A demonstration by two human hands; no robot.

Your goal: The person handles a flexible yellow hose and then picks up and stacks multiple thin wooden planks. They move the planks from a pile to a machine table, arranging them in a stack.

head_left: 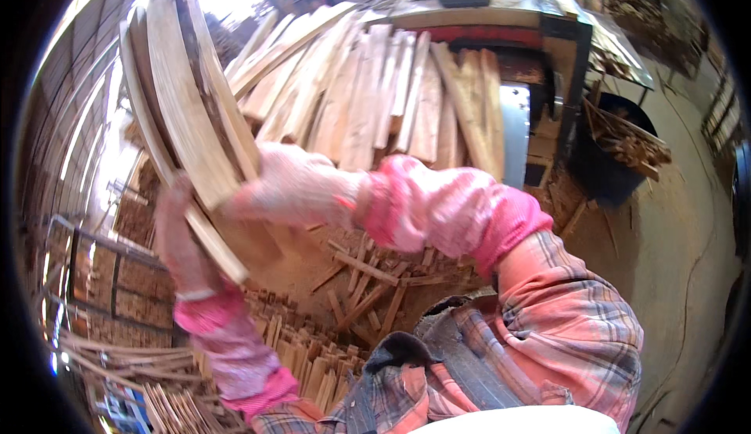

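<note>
Both my hands wear pale work gloves, with pink sleeve covers on the forearms. Between them, at the upper left, several long wooden boards [184, 93] stand tilted in a loose bundle. My left hand [184, 238] is closed around the bundle's near left edge, beside the lower end of one narrow board. My right hand [289, 186] grips the near ends from the right, its fingers partly hidden behind the wood. Just beyond my right arm lies a wide row of rough planks [368, 93] on a machine table.
A dark bin [610, 152] holding wood scraps stands at the right on the floor. Offcuts [368, 281] lie scattered on sawdust below my arms, near upright stacks of short sticks [313, 363]. A metal rail frame [113, 277] and stacked wood are at the left.
</note>
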